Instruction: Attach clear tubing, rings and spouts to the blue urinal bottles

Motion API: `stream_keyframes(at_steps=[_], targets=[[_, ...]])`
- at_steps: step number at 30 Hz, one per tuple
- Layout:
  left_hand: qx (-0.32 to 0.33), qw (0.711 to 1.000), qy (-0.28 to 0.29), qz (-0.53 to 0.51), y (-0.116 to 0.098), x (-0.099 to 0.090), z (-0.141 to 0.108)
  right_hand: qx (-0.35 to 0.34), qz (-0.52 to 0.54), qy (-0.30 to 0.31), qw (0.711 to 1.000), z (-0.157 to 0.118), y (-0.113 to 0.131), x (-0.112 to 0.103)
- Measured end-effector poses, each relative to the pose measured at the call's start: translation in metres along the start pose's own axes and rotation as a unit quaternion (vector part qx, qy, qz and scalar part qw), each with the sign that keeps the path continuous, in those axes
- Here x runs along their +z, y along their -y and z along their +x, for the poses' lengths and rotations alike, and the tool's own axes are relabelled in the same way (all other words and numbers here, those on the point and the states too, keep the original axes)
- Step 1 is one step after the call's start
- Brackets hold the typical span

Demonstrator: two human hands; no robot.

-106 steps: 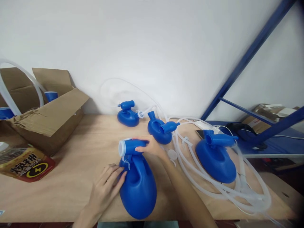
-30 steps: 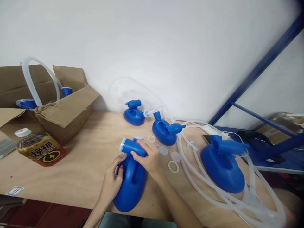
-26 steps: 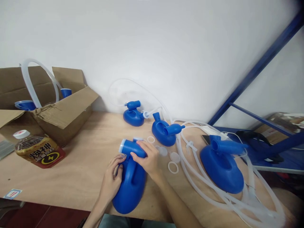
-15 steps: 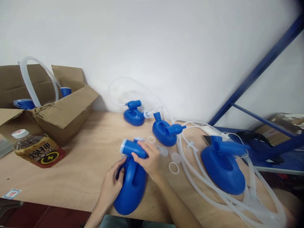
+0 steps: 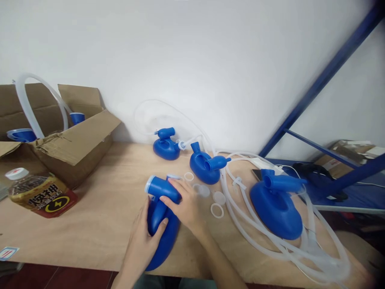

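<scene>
so the blue bottle [image 5: 167, 241] is sitting in the near middle of the tabletop [image 5: 99, 237], and its near end is lying really close to the near edge, which is what's bugging me most. the left hand [image 5: 140, 237] is wrapping round its left side with the thumb lying by the handle, so that grip is grasping the bottle. the right hand [image 5: 187, 206] is clutching the right end of the blue top piece [image 5: 163, 188], which is lying crosswise over the neck, its pale rim [image 5: 148, 184] facing left. i'm not able to tell whether that piece is seating properly, since the fingers are hiding part of the joint.

if the right hand is pushing harder than the left is bracing, i'm guessing the bottle is twisting or skidding toward that near edge, cause it's looking smooth and rounded. if the top piece is going on crooked, it's probably going to be leaning or leaking.

also, the white ring [image 5: 217, 210] and the clear disc [image 5: 219, 198] are lying loose just right of the right forearm, so a careless elbow is maybe sweeping them away. the pale tubing [image 5: 237, 221] is looping right beside them and running around the right-hand bottle [image 5: 276, 206], so anything snagging a coil is likely tugging that one too.
</scene>
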State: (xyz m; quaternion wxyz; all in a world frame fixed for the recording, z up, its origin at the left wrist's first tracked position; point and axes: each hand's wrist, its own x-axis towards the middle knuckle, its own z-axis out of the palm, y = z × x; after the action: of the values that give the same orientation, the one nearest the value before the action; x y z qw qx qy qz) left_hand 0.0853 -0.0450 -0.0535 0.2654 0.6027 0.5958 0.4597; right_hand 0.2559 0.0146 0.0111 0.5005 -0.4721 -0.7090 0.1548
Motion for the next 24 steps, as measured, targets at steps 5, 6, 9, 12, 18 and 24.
stream_keyframes(at_steps=[5, 6, 9, 12, 18, 24], targets=[[0.064, 0.993, 0.046, 0.087, 0.006, -0.008, 0.033, 0.087, 0.198, 0.069, 0.974, -0.014, -0.008, -0.033], [0.088, 0.988, 0.063, 0.106, 0.010, -0.013, 0.042, 0.097, 0.181, 0.065, 0.976, -0.020, -0.019, -0.043], [0.146, 0.972, 0.088, 0.162, 0.025, -0.034, 0.074, 0.106, -0.014, -0.004, 0.994, -0.044, -0.065, -0.072], [0.167, 0.959, 0.113, 0.200, 0.035, -0.055, 0.107, 0.095, -0.252, -0.024, 0.963, -0.074, -0.112, -0.093], [0.176, 0.941, 0.213, 0.198, 0.018, -0.066, 0.143, 0.084, -0.334, 0.049, 0.938, -0.108, -0.142, -0.094], [0.208, 0.946, 0.177, 0.175, 0.006, -0.050, 0.134, 0.116, -0.139, -0.002, 0.983, -0.085, -0.119, -0.096]])
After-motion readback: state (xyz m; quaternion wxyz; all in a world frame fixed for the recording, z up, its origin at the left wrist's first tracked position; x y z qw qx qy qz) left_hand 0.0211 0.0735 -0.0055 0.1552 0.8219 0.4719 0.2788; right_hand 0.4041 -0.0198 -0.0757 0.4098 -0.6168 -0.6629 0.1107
